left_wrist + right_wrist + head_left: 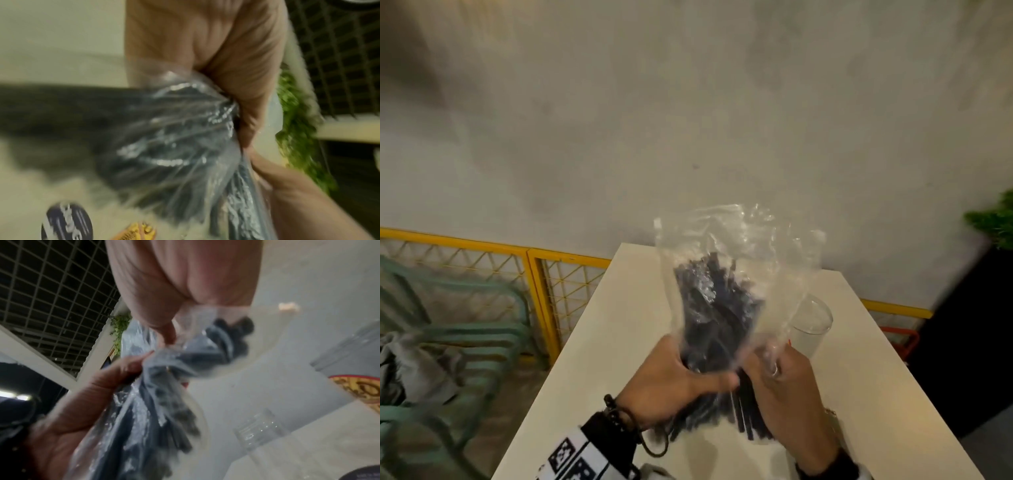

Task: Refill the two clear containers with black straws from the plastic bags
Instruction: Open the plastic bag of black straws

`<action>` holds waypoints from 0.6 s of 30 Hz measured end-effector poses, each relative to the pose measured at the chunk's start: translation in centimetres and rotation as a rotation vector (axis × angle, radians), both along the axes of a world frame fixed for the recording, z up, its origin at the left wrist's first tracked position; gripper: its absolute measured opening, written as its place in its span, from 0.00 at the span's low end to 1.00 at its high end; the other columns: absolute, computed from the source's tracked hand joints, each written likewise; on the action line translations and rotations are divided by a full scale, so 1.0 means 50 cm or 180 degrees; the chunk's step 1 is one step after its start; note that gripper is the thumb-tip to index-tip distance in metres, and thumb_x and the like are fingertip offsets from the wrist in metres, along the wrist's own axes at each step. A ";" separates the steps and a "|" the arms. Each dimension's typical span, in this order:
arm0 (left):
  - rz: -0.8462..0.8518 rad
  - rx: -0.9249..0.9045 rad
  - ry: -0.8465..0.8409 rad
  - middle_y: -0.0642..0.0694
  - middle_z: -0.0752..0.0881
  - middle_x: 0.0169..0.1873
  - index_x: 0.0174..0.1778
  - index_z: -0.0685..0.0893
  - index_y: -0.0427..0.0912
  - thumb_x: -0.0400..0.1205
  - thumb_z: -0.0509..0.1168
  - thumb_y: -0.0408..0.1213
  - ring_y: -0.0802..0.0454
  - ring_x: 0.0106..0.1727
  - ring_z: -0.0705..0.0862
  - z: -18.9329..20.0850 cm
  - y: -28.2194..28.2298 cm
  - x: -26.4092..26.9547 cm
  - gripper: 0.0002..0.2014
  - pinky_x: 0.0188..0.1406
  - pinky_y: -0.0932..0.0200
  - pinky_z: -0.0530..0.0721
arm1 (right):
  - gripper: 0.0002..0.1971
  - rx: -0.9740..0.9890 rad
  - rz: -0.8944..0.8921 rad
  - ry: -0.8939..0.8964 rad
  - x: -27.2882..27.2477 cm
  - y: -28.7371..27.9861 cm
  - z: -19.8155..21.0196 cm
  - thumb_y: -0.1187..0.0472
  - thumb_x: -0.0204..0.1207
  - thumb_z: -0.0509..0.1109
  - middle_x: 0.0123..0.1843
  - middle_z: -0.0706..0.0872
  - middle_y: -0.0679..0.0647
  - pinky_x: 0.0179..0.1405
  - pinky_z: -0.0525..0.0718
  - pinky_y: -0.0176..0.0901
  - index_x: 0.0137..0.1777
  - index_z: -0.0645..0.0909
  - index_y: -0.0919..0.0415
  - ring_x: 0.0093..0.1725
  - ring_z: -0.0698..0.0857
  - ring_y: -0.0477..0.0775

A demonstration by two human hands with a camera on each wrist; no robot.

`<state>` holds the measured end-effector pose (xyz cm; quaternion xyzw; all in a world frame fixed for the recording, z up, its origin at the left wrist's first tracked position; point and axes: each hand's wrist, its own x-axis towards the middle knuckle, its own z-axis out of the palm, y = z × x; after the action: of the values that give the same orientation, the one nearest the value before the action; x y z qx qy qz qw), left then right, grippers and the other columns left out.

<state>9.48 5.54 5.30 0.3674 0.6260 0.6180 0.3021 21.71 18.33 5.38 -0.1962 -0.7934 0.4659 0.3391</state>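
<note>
A clear plastic bag (pixel 726 267) full of black straws (pixel 717 308) is held upright above the white table (pixel 619 342). My left hand (pixel 678 380) grips the bundle of straws through the bag (pixel 174 138) from the left. My right hand (pixel 784 380) pinches the bag's plastic (pixel 170 356) on the right side, thumb and fingers closed on it. One clear container (pixel 810 325) stands on the table just behind my right hand and looks empty; it also shows low in the right wrist view as a ribbed clear container (pixel 261 430). A second container is not visible.
A yellow mesh fence (pixel 544 274) and a green metal chair (pixel 465 335) with grey cloth stand left of the table. A grey wall (pixel 688 120) lies behind it. A green plant (pixel 993 219) and a dark panel are at the right.
</note>
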 end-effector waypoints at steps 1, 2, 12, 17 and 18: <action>0.0320 0.0136 -0.0291 0.44 0.96 0.44 0.47 0.92 0.41 0.73 0.79 0.29 0.49 0.45 0.93 0.000 0.003 -0.001 0.08 0.46 0.58 0.90 | 0.13 0.0024 -0.0009 0.0058 0.000 -0.007 0.001 0.62 0.80 0.72 0.34 0.89 0.45 0.33 0.79 0.27 0.33 0.84 0.51 0.32 0.85 0.41; 0.0563 0.0285 -0.0587 0.40 0.95 0.43 0.45 0.92 0.40 0.74 0.78 0.27 0.44 0.44 0.93 -0.002 0.003 -0.006 0.07 0.45 0.54 0.91 | 0.10 0.0071 -0.0005 0.0099 -0.001 -0.014 0.002 0.60 0.80 0.72 0.37 0.90 0.44 0.34 0.79 0.24 0.37 0.86 0.52 0.35 0.87 0.41; 0.0071 0.0333 -0.1034 0.31 0.92 0.53 0.54 0.91 0.36 0.69 0.81 0.38 0.33 0.57 0.91 -0.001 0.008 0.006 0.19 0.63 0.42 0.87 | 0.09 -0.0445 0.0069 0.0033 -0.007 -0.040 -0.021 0.58 0.78 0.75 0.54 0.93 0.40 0.55 0.86 0.42 0.54 0.90 0.45 0.57 0.89 0.40; 0.0740 0.0468 -0.1344 0.35 0.93 0.37 0.44 0.91 0.34 0.61 0.85 0.32 0.38 0.38 0.92 0.000 0.010 -0.007 0.18 0.44 0.47 0.90 | 0.05 -0.0100 0.0045 -0.0436 0.007 -0.027 -0.023 0.61 0.75 0.78 0.40 0.92 0.42 0.37 0.88 0.35 0.43 0.90 0.48 0.38 0.91 0.49; 0.0853 0.0480 -0.1315 0.35 0.93 0.35 0.42 0.92 0.35 0.60 0.85 0.32 0.39 0.35 0.91 0.000 0.009 -0.007 0.16 0.41 0.48 0.89 | 0.05 0.0087 0.0160 -0.0615 0.013 -0.032 -0.021 0.61 0.75 0.78 0.39 0.91 0.40 0.34 0.86 0.30 0.44 0.90 0.48 0.38 0.90 0.48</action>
<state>9.11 5.97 5.30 0.1686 0.5463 0.7593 0.3108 22.38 16.72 4.31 -0.2155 -0.8333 0.4424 0.2519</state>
